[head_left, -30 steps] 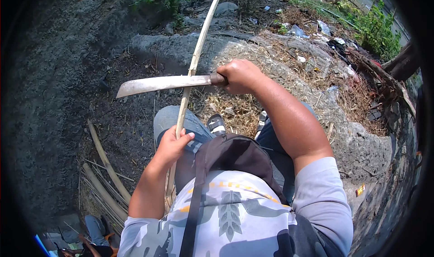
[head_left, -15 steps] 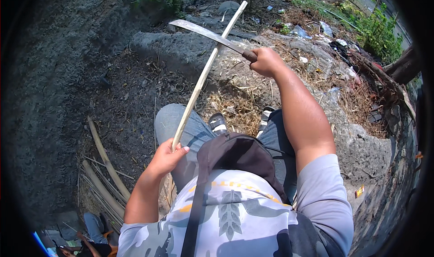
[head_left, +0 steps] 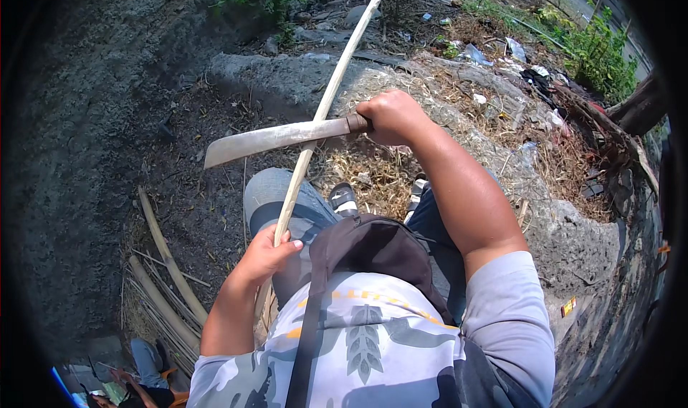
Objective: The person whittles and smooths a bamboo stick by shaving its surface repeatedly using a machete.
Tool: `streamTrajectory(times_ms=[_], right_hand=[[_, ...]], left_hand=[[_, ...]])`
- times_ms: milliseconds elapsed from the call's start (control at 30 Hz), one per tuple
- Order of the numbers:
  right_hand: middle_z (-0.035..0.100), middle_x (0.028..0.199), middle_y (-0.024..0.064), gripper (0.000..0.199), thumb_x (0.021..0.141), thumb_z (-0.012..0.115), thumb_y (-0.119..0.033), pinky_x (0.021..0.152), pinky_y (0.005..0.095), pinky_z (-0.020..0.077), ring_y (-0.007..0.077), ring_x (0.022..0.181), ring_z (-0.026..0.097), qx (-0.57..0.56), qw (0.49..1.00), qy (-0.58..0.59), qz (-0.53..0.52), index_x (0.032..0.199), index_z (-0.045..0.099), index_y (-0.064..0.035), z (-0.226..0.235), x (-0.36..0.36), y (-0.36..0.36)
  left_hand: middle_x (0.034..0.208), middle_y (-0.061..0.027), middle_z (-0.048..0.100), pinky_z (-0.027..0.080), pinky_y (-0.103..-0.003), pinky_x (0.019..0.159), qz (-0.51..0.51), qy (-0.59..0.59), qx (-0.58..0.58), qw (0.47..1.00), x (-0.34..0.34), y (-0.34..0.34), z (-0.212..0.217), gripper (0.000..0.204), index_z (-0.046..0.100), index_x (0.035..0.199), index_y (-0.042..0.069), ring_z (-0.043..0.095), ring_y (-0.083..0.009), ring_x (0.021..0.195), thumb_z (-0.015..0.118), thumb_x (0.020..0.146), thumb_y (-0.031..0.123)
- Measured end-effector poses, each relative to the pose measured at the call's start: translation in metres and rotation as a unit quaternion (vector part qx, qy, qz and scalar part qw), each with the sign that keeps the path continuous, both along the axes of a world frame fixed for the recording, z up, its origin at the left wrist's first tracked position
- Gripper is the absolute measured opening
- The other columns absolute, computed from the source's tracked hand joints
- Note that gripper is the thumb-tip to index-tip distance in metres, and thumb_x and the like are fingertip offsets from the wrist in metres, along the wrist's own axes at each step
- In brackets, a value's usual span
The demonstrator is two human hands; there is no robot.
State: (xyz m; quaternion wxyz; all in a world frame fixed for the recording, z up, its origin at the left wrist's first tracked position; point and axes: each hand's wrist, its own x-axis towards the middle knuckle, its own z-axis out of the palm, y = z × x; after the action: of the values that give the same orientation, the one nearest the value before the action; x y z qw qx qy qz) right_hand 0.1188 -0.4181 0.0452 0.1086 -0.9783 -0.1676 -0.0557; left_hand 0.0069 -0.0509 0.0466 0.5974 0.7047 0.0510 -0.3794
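My right hand [head_left: 390,115] grips the wooden handle of a long, dull steel machete [head_left: 276,140]. Its blade lies level and points left, crossing a pale, stripped bamboo strip [head_left: 331,100]. My left hand [head_left: 264,256] holds that strip near its lower end, beside my left knee. The strip slants up and away to the right, over a grey stone block [head_left: 287,78]. Where blade and strip cross, I cannot tell if they touch.
Several pale bamboo strips [head_left: 161,264] lie on the dark soil at lower left. Dry straw and shavings [head_left: 373,168] cover the ground by my feet. Litter and green weeds [head_left: 588,49] lie at upper right. A black bag [head_left: 373,247] hangs at my chest.
The machete was level, rose with its blade angled high half a second ago, and has come back down level across the strip. My left hand has kept its hold.
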Motion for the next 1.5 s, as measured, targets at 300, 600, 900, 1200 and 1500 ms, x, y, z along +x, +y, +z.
streamTrajectory(times_ms=[300,600,900,1200,1500], right_hand=[[0.075,0.098,0.0144,0.021,0.08,0.07,-0.022,0.086,0.0478,0.0568,0.0354,0.096,0.072,0.09,0.984,0.061,-0.139,0.099,0.074,-0.0152,-0.003,0.002,-0.023],[0.074,0.085,0.011,0.019,0.075,0.076,-0.026,0.079,0.0469,0.0577,0.0343,0.086,0.073,0.007,1.0,-0.003,0.025,0.089,0.072,-0.0149,0.006,-0.007,0.01],[0.073,0.089,0.0157,0.016,0.077,0.07,-0.018,0.079,0.0512,0.0553,0.0393,0.087,0.07,0.099,0.986,-0.008,-0.137,0.092,0.072,-0.0136,-0.008,0.002,-0.051],[0.075,0.09,0.0114,0.022,0.073,0.076,-0.021,0.081,0.0471,0.0579,0.0343,0.09,0.073,0.041,0.998,0.048,-0.03,0.095,0.072,-0.0159,0.011,-0.011,-0.002],[0.071,0.082,0.0143,0.017,0.076,0.076,-0.025,0.075,0.05,0.0556,0.0379,0.084,0.07,0.038,0.998,-0.034,-0.029,0.084,0.067,-0.0127,0.004,-0.007,-0.017]], left_hand=[[0.071,0.008,0.044,0.026,-0.023,0.045,-0.01,0.008,0.035,0.999,-0.007,0.01,-0.01,0.032,0.048,0.091,0.016,0.035,-0.0026,0.052,0.079,0.089,0.013],[0.072,0.0077,0.045,0.026,-0.023,0.045,0.005,0.01,-0.008,1.0,-0.005,0.008,-0.008,0.031,0.048,0.092,0.016,0.036,-0.0026,0.053,0.078,0.09,0.013],[0.075,0.0099,0.048,0.033,-0.02,0.053,0.0,-0.062,0.043,0.997,-0.015,0.031,0.0,0.03,0.048,0.088,0.015,0.042,-0.0003,0.063,0.078,0.091,0.009],[0.073,0.0101,0.048,0.034,-0.021,0.051,0.018,-0.04,0.043,0.998,-0.021,0.032,-0.009,0.031,0.048,0.087,0.016,0.043,-0.0008,0.06,0.077,0.091,0.01],[0.073,0.0095,0.047,0.035,-0.021,0.054,-0.001,-0.072,0.024,0.997,-0.021,0.047,-0.004,0.032,0.047,0.087,0.016,0.042,-0.0011,0.061,0.079,0.089,0.01]])
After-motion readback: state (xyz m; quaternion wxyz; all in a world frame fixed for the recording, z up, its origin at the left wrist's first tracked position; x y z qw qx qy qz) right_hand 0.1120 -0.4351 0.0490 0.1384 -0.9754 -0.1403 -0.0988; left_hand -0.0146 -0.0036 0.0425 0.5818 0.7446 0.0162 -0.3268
